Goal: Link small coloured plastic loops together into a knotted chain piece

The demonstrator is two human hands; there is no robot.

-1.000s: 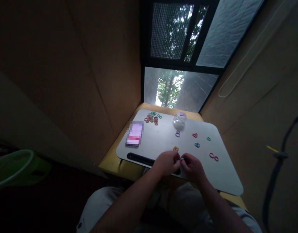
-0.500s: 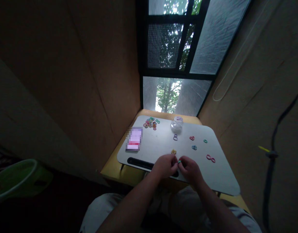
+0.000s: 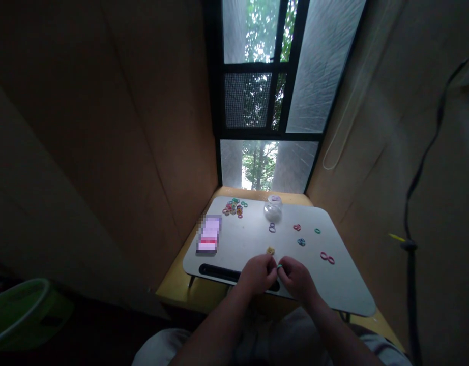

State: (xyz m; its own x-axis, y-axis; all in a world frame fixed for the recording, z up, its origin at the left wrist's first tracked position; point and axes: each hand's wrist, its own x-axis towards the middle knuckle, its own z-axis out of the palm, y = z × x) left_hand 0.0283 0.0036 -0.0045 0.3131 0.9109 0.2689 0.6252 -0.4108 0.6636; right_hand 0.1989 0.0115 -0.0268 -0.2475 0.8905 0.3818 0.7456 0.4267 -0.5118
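Note:
My left hand point(image 3: 257, 273) and my right hand point(image 3: 296, 278) meet at the near edge of a grey lap tray point(image 3: 345, 284). Both pinch a small green rubber band point(image 3: 280, 267) between their fingertips. A yellow band point(image 3: 270, 250) lies just beyond the hands. Farther out lie a purple band point(image 3: 271, 228), a red band point(image 3: 296, 227), a blue band point(image 3: 301, 242), a green band point(image 3: 317, 231) and a pink figure-eight band point(image 3: 327, 258).
A pile of several coloured bands point(image 3: 233, 207) sits at the tray's far left, a clear round container point(image 3: 273, 209) at the far middle, a phone point(image 3: 209, 240) on the left. A green tub point(image 3: 21, 315) stands on the floor at left. A black cable point(image 3: 412, 254) hangs at right.
The view has tilted upward, so the tray sits lower in frame. My hands stay together at the near edge, still working the green band.

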